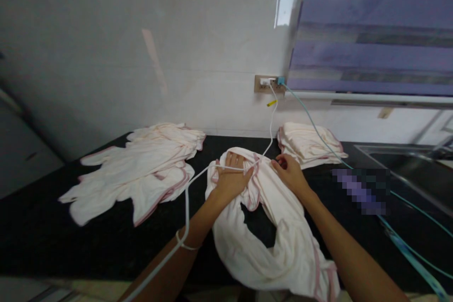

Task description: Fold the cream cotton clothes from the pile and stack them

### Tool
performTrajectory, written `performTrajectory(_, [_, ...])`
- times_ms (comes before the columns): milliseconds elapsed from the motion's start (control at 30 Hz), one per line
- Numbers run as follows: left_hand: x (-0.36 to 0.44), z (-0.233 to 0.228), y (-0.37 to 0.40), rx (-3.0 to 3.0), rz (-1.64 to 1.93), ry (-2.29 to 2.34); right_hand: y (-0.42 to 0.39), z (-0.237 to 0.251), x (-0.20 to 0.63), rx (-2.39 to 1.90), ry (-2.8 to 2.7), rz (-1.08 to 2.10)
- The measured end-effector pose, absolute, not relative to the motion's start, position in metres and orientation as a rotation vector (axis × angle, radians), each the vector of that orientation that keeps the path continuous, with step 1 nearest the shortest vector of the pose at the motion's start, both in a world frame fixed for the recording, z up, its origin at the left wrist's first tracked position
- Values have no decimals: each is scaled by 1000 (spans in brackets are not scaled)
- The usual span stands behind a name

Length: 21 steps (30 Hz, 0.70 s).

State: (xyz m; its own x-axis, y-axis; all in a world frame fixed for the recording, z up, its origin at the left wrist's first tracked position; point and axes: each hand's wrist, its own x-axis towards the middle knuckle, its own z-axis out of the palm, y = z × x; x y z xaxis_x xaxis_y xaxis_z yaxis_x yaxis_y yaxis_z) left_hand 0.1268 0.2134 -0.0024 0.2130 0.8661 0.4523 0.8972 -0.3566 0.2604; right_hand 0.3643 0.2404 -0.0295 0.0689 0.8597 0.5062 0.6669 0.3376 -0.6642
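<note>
**Both hands on the far end of one garment**

Two hands met at the far end of the cream garment (269, 240). We had our left hand (231, 177) flat, palm down, fingers spread, pinning the pink-trimmed edge. Our right hand (290, 172) pinched the fabric just beside it. The garment's long axis ran from our hands back toward us over the black counter (42, 231). White cable (186, 207) crossed our left forearm.

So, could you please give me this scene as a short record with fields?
surface: black counter
left hand: flat on the cream garment, fingers spread
right hand: pinching the garment's pink-trimmed edge
left of the hands: loose pile of similar garments
behind the right hand: folded stack
wall: socket with a white cable and a teal cable
far right: sink
</note>
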Motion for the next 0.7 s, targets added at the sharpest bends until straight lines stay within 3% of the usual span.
performTrajectory(300, [128, 12, 221, -2263, -1074, -1576, 224, -26, 351, -1230, -2120, 437])
performTrajectory(500, [117, 2, 218, -2995, -674, -1338, 225, -22, 355, -1339, -2173, 359])
performTrajectory(700, [124, -7, 214, -3039, -564, -1203, 229, -24, 361, -1539, -1951, 198])
